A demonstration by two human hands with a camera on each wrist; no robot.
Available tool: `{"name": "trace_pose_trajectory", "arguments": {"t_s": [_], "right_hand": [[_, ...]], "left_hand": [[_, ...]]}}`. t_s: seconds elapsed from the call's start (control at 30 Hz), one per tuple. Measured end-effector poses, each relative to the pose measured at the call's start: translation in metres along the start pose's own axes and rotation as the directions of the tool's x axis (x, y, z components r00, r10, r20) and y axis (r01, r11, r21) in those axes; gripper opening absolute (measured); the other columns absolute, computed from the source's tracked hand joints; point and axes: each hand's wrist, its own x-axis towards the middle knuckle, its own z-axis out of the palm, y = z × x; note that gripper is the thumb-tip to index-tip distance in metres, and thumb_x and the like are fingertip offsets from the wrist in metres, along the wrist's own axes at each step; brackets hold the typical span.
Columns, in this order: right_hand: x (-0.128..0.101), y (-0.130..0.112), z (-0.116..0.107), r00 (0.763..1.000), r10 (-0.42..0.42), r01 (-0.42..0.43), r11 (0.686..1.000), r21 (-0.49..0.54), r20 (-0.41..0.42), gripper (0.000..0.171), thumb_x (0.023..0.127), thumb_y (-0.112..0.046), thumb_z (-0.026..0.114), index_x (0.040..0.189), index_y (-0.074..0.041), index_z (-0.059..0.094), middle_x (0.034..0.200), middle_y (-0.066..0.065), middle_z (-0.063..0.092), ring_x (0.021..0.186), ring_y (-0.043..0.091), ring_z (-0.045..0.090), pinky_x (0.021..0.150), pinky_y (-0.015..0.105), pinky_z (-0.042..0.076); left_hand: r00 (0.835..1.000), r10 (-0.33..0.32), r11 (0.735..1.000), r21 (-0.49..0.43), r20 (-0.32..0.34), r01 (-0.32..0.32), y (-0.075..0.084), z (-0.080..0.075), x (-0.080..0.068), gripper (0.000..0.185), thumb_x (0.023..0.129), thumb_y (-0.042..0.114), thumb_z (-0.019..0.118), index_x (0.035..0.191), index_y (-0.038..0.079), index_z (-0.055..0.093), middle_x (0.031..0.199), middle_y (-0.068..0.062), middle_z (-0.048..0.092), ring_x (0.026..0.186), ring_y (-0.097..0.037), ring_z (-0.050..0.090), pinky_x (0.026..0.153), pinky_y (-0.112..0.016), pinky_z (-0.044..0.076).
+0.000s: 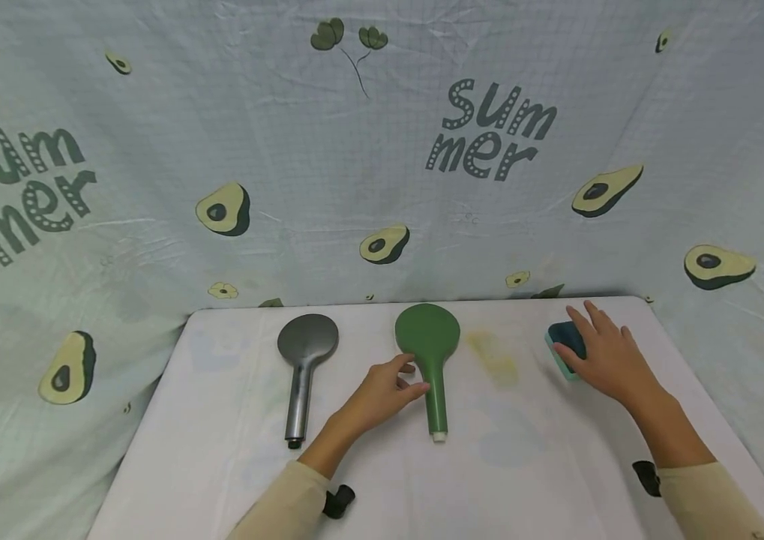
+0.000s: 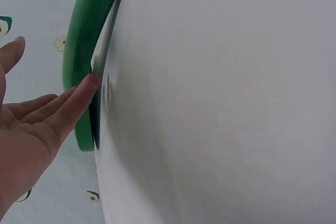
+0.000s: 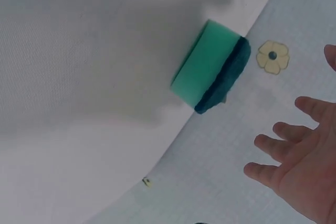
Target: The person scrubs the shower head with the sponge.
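With fingers loosely spread, my left hand (image 1: 384, 390) is at the handle of a smooth, round-headed green shower head (image 1: 427, 330), and my right hand (image 1: 607, 352) is over a teal sponge (image 1: 565, 337) with a darker top layer. Both things lie on the white tabletop (image 1: 523, 465), a grey shower head (image 1: 307, 337) to their left. Behind hangs pale cloth (image 1: 287, 112) printed with avocados (image 1: 216, 212) and "summer" lettering (image 1: 487, 105).

Wide lane between green showerhead (image 1: 432, 351) and sponge (image 1: 567, 335); cloth (image 1: 314, 150) bars rear

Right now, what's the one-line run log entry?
left hand: at green shower head, contact unclear | right hand: above sponge, apart | grey shower head: on table, untouched
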Motion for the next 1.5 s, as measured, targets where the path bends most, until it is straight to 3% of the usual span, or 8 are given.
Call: {"name": "trace_pose_trajectory", "arguments": {"t_s": [0.13,0.3,0.47,0.6,0.73,1.0,1.3,1.5], "right_hand": [[0.002,0.006,-0.002,0.998,0.030,-0.030,1.000,0.009,0.047,0.081,0.100,-0.049,0.063,0.156,0.003,0.035,0.159,0.039,0.028,0.142,0.058,0.031,0.107,0.084,0.024],[0.004,0.012,-0.004,0.996,0.034,-0.033,0.999,-0.004,0.082,0.082,0.100,-0.052,0.062,0.154,0.005,0.036,0.157,0.041,0.029,0.140,0.060,0.033,0.106,0.084,0.026],[0.010,0.020,0.002,0.993,0.021,-0.019,1.000,-0.020,0.117,0.084,0.100,-0.053,0.061,0.155,0.005,0.035,0.157,0.042,0.027,0.135,0.065,0.035,0.105,0.082,0.032],[0.013,0.024,0.008,0.987,0.040,-0.038,0.999,-0.016,0.154,0.088,0.099,-0.056,0.061,0.156,0.004,0.032,0.157,0.042,0.024,0.132,0.069,0.035,0.102,0.081,0.035],[0.012,0.026,0.010,0.983,0.068,-0.068,0.998,-0.006,0.168,0.091,0.097,-0.058,0.063,0.158,0.001,0.029,0.157,0.042,0.023,0.131,0.068,0.034,0.100,0.082,0.035],[0.010,0.025,0.011,0.985,0.076,-0.079,0.997,0.015,0.154,0.092,0.097,-0.057,0.064,0.158,0.001,0.027,0.155,0.042,0.025,0.132,0.068,0.034,0.100,0.082,0.035],[0.009,0.025,0.013,0.988,0.073,-0.078,0.997,0.028,0.136,0.089,0.097,-0.053,0.066,0.157,0.002,0.029,0.155,0.042,0.026,0.131,0.067,0.035,0.099,0.082,0.036],[0.010,0.026,0.016,0.986,0.078,-0.083,0.996,0.027,0.144,0.089,0.096,-0.054,0.066,0.156,0.002,0.031,0.153,0.043,0.027,0.130,0.068,0.037,0.097,0.081,0.038]], "left_hand": [[0.997,-0.079,0.988,-0.134,0.021,0.081,0.002,0.004,0.005,0.064,0.099,0.037,0.071,0.147,-0.002,0.051,0.129,-0.019,0.069,0.100,-0.025,0.074,0.078,-0.033,0.061],[0.987,-0.153,0.962,-0.221,0.043,0.159,0.002,0.009,0.012,0.066,0.099,0.032,0.072,0.145,-0.009,0.049,0.121,-0.021,0.072,0.091,-0.027,0.077,0.077,-0.035,0.063],[0.968,-0.243,0.909,-0.332,0.069,0.252,0.003,0.012,0.018,0.071,0.099,0.028,0.071,0.147,-0.015,0.042,0.116,-0.023,0.073,0.088,-0.033,0.077,0.071,-0.040,0.065],[0.948,-0.306,0.877,-0.363,0.085,0.315,0.004,0.016,0.021,0.072,0.100,0.030,0.070,0.147,-0.016,0.041,0.111,-0.022,0.074,0.084,-0.035,0.077,0.064,-0.038,0.064],[0.931,-0.352,0.859,-0.363,0.092,0.361,0.005,0.020,0.023,0.066,0.100,0.033,0.070,0.139,-0.015,0.050,0.097,-0.020,0.075,0.074,-0.028,0.076,0.060,-0.033,0.062],[0.922,-0.379,0.865,-0.326,0.076,0.382,0.007,0.025,0.028,0.048,0.098,0.036,0.072,0.112,-0.009,0.064,0.075,-0.009,0.066,0.058,-0.015,0.063,0.055,-0.031,0.060],[0.918,-0.389,0.841,-0.378,0.075,0.387,0.007,0.028,0.028,0.041,0.099,0.029,0.072,0.111,-0.009,0.061,0.090,-0.014,0.068,0.068,-0.020,0.071,0.057,-0.036,0.063],[0.921,-0.358,0.760,-0.524,0.155,0.384,0.004,0.027,0.028,0.039,0.101,0.021,0.069,0.118,-0.011,0.056,0.098,-0.020,0.071,0.078,-0.036,0.077,0.064,-0.041,0.065]]}}
